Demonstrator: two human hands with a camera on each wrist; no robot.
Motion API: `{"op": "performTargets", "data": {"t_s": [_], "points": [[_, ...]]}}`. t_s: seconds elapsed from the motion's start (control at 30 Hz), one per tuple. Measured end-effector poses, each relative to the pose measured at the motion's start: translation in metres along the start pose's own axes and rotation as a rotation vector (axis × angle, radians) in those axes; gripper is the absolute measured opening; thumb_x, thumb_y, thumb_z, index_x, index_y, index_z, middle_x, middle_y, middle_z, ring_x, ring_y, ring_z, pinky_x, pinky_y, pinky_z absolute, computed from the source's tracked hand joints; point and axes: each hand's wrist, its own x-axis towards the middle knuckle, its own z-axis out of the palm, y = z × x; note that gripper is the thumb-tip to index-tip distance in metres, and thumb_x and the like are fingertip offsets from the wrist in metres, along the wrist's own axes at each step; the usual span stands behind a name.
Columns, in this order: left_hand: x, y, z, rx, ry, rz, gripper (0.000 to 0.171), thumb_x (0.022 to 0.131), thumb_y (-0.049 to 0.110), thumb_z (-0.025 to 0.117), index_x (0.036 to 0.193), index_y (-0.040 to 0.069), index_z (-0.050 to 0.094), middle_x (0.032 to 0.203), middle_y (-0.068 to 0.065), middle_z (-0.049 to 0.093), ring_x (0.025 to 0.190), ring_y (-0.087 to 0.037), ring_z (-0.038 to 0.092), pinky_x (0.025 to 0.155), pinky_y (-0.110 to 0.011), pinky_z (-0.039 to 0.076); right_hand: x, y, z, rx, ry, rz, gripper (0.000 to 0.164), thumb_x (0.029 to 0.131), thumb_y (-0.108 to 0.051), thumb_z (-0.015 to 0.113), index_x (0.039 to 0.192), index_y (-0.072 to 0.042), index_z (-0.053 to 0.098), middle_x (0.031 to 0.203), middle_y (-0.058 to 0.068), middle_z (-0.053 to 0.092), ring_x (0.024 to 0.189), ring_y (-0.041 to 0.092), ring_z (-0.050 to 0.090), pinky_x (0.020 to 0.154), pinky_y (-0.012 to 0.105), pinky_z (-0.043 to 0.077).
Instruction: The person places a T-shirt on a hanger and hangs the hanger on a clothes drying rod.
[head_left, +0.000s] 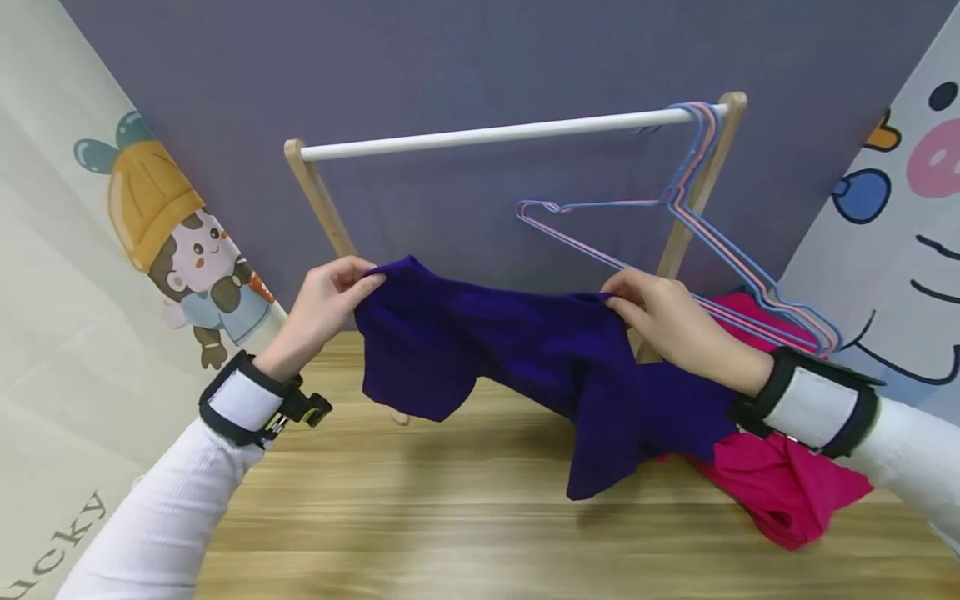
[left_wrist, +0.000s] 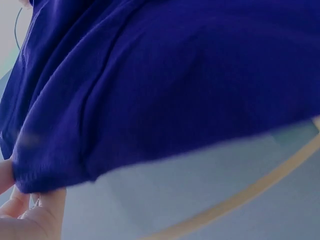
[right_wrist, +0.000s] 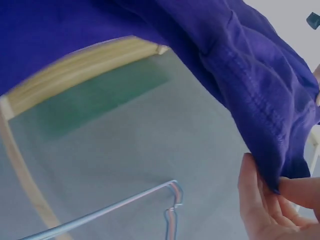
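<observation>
Left hand [head_left: 318,304]: fingers pinching cloth [head_left: 517,337] by its left edge
Cloth: hanging between hands, above bench [head_left: 450,517]; step seems to be spreading it
Right hand [head_left: 671,321]: fingers pinching its right edge
Both hands: next move likely calls for even tension

We observe a white left sleeve [head_left: 161,504], finely ribbed, and a matching white right sleeve [head_left: 911,462]. At the cuffs we distinguish black-edged wristbands [head_left: 813,404] with pale panels [head_left: 243,402]; the left carries a small black fitting [head_left: 309,409] with silvery metal [head_left: 276,427].

Letters "ucky" [head_left: 67,533], slanted, on pale panel [head_left: 45,333]
</observation>
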Motion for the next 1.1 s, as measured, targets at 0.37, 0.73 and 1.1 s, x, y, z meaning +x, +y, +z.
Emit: {"op": "performTargets", "data": {"t_s": [0.37,0.73,1.1], "points": [[0.0,-0.007,0.003,0.037,-0.029,0.013,0.024,0.088,0.022,0.055,0.098,0.001,0.062,0.078,0.001,0.061,0.066,-0.006,0.05,0.061,-0.018,0.039,0.009,0.002,-0.002,0.035,-0.039,0.04,0.01,0.085,-0.004,0.057,0.091,0.002,0.062,0.081,0.012,0.064,0.069,0.018,0.058,0.059,0.023,0.044],[0.001,-0.012,0.034,0.037,-0.131,0.022,0.018,0.088,0.019,0.055,0.09,0.002,0.062,0.078,-0.005,0.06,0.068,-0.009,0.049,0.064,-0.02,0.038,-0.003,0.033,-0.008,0.093,-0.163,0.159,0.016,0.085,-0.012,0.059,0.093,0.002,0.062,0.08,0.012,0.065,0.058,0.012,0.055,0.053,0.021,0.044],[-0.004,-0.01,0.056,0.011,-0.262,0.123,0.017,0.087,0.018,0.056,0.095,0.005,0.066,0.089,-0.005,0.065,0.079,-0.013,0.055,0.072,-0.026,0.042,-0.022,0.055,0.011,0.108,-0.159,0.144,0.012,0.083,-0.009,0.06,0.089,0.001,0.063,0.074,0.006,0.063,0.055,0.01,0.051,0.049,0.021,0.038]]}}
